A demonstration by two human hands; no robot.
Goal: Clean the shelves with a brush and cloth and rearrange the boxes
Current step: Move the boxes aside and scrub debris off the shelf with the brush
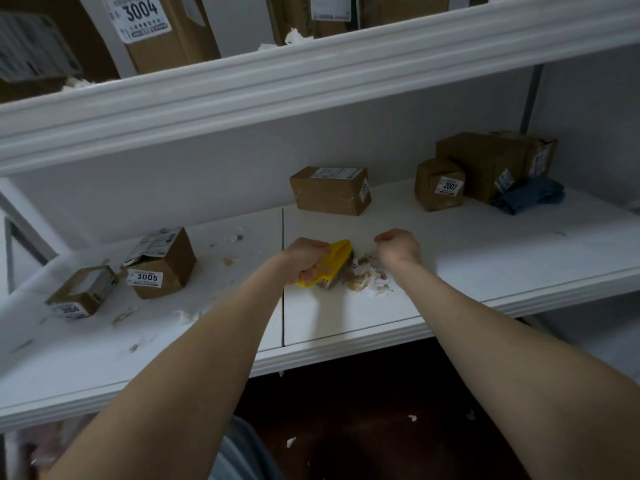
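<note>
Gripping the yellow brush [337,255], left hand [306,258] covers its handle; right hand [398,247] curled, empty.

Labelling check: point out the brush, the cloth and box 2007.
brush [337,258]: head view, yellow back.
cloth [530,198]: head view, blue middle.
box 2007 [448,186]: head view, front label.

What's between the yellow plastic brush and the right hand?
Head view: a pile of white and tan paper scraps lies on the white shelf between the yellow plastic brush and the right hand.
</note>
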